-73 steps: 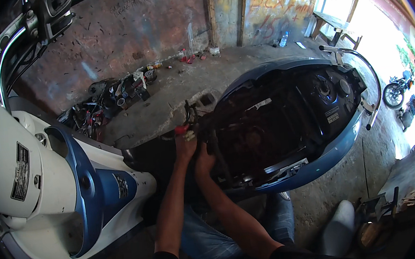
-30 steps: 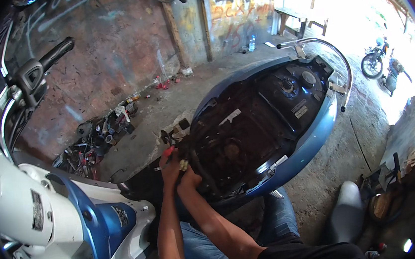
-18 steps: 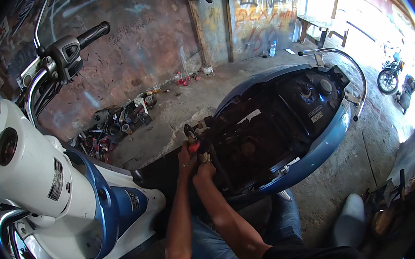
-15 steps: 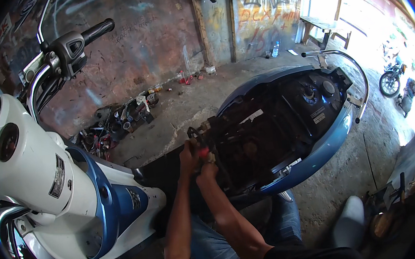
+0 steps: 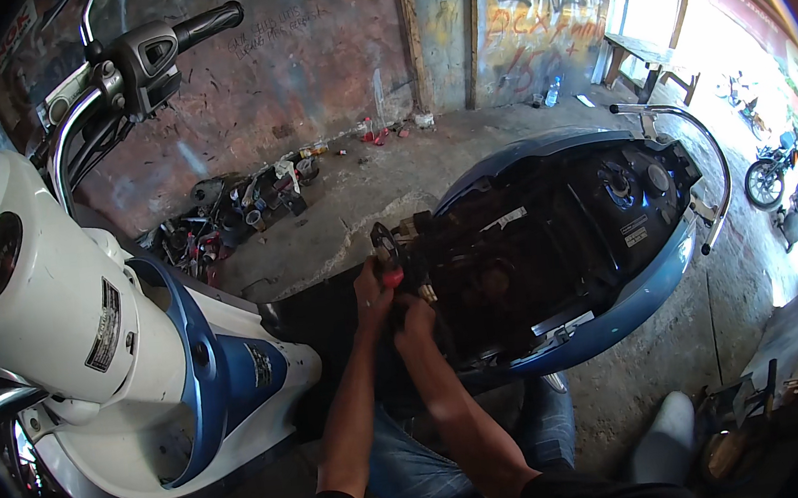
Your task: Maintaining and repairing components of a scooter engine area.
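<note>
My left hand (image 5: pixel 371 298) is closed round a small red and black part (image 5: pixel 392 276), whose exact kind I cannot make out. A dark loop-shaped piece (image 5: pixel 382 239) stands up just above it. Close beside, my right hand (image 5: pixel 415 318) has its fingers curled inward; what they grip is hidden in shadow. Brass-coloured metal (image 5: pixel 427 289) shows by its fingertips. Both hands are at the front end of the scooter's seatless rear body (image 5: pixel 607 311), which is blue outside with a dark open cavity.
The scooter's white and blue front (image 5: pixel 139 341) fills the left, below its handlebar grip (image 5: pixel 209 22). Loose parts (image 5: pixel 251 206) lie along the wall. A chrome grab rail (image 5: pixel 726 174) curves round the tail. A pale rounded object (image 5: pixel 665 435) is at lower right; a motorcycle (image 5: pixel 772 177) stands outside.
The scene has shifted slightly right in the view. My hands stay together at the same spot on the scooter, and the red part and dark loop show more clearly above my left hand.
</note>
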Demonstrator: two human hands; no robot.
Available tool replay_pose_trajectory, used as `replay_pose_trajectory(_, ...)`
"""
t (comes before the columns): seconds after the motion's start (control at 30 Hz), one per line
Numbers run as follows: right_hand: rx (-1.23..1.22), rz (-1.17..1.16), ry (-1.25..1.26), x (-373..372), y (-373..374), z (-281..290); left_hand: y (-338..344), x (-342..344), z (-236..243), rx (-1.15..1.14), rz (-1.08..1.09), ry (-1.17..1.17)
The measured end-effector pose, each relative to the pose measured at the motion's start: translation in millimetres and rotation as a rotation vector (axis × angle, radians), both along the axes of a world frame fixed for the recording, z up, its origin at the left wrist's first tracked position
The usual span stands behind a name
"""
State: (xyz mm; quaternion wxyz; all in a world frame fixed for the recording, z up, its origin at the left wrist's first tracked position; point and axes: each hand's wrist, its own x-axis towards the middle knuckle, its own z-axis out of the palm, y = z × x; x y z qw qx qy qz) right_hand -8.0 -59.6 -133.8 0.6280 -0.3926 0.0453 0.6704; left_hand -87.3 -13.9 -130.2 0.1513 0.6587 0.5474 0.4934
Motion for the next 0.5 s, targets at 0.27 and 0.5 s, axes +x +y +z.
replay_pose_trajectory(0.27, 0.204, 0.088, -0.276, 3, -26, 3, 26, 11, -18, -0.259, 0.16, -0.146)
replay_pose_trajectory(0.5, 0.777, 0.748, -0.781, 140, -131, 98, 2, 15, -5, -0.086, 0.247, -0.005)
